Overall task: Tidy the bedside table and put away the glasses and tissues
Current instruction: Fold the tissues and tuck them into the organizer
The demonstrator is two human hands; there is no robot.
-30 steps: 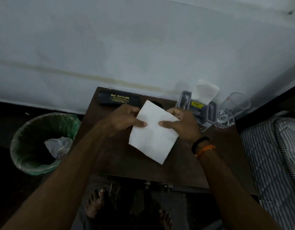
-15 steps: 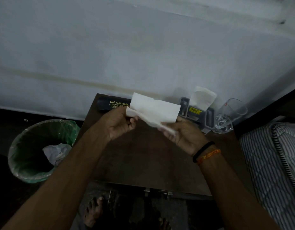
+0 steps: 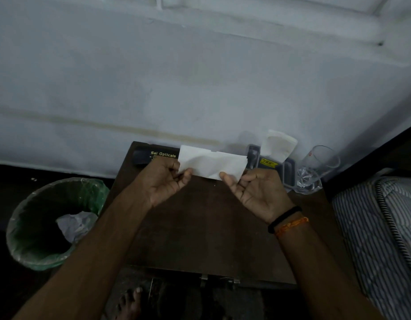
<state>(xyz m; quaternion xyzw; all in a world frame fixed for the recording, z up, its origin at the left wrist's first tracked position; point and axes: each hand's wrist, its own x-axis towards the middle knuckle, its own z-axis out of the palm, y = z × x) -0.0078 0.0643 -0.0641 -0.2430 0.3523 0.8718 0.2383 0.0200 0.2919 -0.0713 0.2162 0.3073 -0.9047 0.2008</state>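
A white folded paper tissue point(image 3: 211, 164) is held in the air just above the centre of the frame, over the far part of a dark brown wooden bedside table point(image 3: 207, 227). Its long axis runs left to right, tilted slightly down toward the right. Its left end is pinched between the thumb and curled fingers of the left hand point(image 3: 167, 179). Its lower right corner is pinched by the thumb and forefinger of the right hand point(image 3: 257, 192), whose palm is turned upward; the remaining fingers are loosely curled.

Behind the tissue, along the table's far edge, a black oblong glasses case with gold lettering point(image 3: 153, 155) is laid lengthwise against the pale wall point(image 3: 200, 77). To the right of the tissue, a grey plastic tissue holder with a yellow label point(image 3: 272, 163) is seen, a white tissue point(image 3: 278, 144) sticking up from it. A clear drinking glass point(image 3: 315, 167) is placed just beside the holder. At lower left a green-lined round waste bin point(image 3: 38, 227) with crumpled paper inside is set on the floor. A striped mattress point(image 3: 380, 227) is seen at the right edge.
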